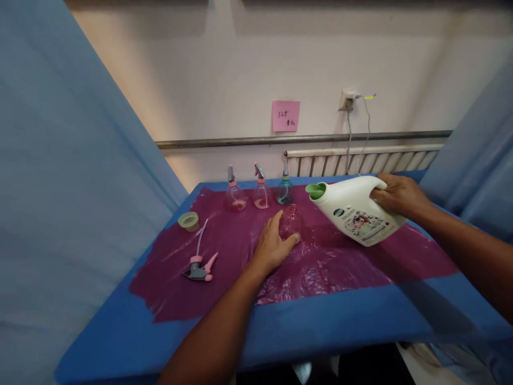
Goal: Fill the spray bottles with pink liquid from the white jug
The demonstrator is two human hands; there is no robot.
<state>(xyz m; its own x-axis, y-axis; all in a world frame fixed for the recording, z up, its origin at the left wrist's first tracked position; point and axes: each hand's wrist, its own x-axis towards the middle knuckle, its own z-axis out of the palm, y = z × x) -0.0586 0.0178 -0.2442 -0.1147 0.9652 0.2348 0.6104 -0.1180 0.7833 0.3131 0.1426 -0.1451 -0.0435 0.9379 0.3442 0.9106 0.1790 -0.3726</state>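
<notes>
My left hand [274,243] is curved around the left and near side of a clear pink open-necked bottle [292,222], which stands upright on the dark red plastic sheet [320,267]. My right hand [401,195] grips the handle of a large white jug [356,208], held tilted in the air with its green spout [316,190] pointing left, to the right of the pink bottle's mouth. No liquid is seen leaving the spout. A loose grey and pink spray head [197,269] with its tube lies at the left, near a pale green cap [188,220].
Behind the pink bottle stand two clear spray bottles [235,198] [262,193] and a teal spray bottle [285,191]. The sheet covers a blue table [328,315]. Blue curtains [80,160] hang at both sides. A radiator, a rail and a socket with cables are at the wall.
</notes>
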